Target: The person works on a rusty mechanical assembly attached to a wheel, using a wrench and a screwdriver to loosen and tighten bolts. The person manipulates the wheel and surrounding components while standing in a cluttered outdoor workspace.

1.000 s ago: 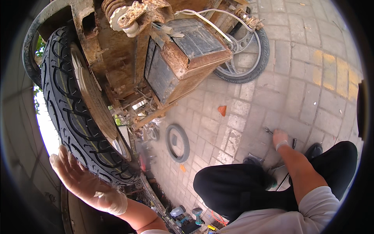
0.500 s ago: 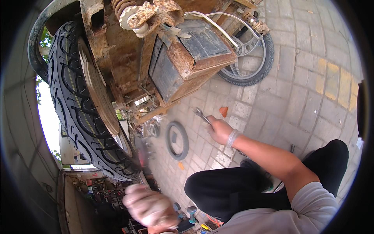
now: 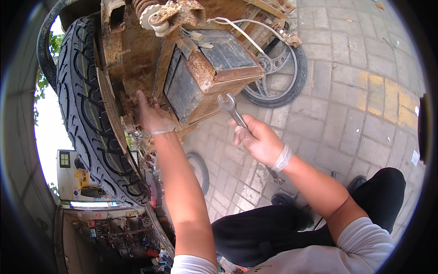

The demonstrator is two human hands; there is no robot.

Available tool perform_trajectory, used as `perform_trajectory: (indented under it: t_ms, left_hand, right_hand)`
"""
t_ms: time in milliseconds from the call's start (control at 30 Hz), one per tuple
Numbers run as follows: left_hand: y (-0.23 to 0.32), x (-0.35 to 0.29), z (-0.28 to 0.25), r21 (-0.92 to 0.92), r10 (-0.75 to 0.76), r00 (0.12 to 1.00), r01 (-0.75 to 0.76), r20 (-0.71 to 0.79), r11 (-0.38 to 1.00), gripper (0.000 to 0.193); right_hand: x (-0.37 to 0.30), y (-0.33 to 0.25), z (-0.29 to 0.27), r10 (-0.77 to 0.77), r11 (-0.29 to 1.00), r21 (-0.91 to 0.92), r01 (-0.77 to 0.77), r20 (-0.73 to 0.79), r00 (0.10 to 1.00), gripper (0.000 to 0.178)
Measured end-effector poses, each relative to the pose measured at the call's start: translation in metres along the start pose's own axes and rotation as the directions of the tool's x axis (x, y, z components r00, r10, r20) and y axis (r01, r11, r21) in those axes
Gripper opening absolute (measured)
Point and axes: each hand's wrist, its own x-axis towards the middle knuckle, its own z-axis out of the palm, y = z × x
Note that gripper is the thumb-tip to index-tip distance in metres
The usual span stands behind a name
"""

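My right hand (image 3: 259, 139), in a thin clear glove, is closed around a combination wrench (image 3: 230, 108). The wrench's open jaw points up toward the rusty battery box (image 3: 207, 102), apart from it, and its other end shows below my wrist. To the left, my gloved left hand (image 3: 153, 116) reaches into the rusty frame (image 3: 141, 59) between the box and the upright black tyre (image 3: 84, 98). Its visible fingers are apart and near or against the rusty metal by the wheel; I cannot make out anything held, and some fingertips are hidden.
A spoked small wheel (image 3: 296, 75) stands behind the box. A loose tyre (image 3: 199, 171) lies on the paving (image 3: 328, 123), partly behind my left forearm. Many tools (image 3: 125, 235) are gathered at the lower left. A pale cable (image 3: 244, 34) loops over the box.
My left hand has moved up from the lower middle into the frame beside the wheel. My right hand, still holding the wrench, has shifted slightly; the view has moved a little.
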Motion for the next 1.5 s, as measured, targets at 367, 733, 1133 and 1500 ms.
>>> perform_trajectory:
  t_ms: [367,733,1133,1500]
  left_hand:
    - [0.006,0.01,-0.027,-0.069,-0.044,0.971,0.062,0.236,0.996,0.039]
    - [0.003,0.009,-0.014,-0.141,-0.049,0.986,0.072,0.162,0.987,0.036]
    - [-0.024,0.038,-0.053,-0.155,-0.008,0.944,0.062,0.329,0.986,0.033]
    - [-0.036,0.043,-0.045,-0.033,-0.066,0.971,0.076,0.231,0.997,0.062]
  right_hand:
    - [0.001,0.007,0.007,0.046,0.999,0.005,-0.046,0.041,0.998,0.019]
    - [0.002,0.008,0.007,0.092,0.996,-0.021,-0.091,0.048,0.995,0.02]
    - [0.01,0.025,0.008,0.026,0.986,-0.167,-0.017,0.053,0.998,0.026]
    - [0.017,0.008,-0.01,-0.053,0.998,-0.03,0.052,-0.024,0.998,0.025]
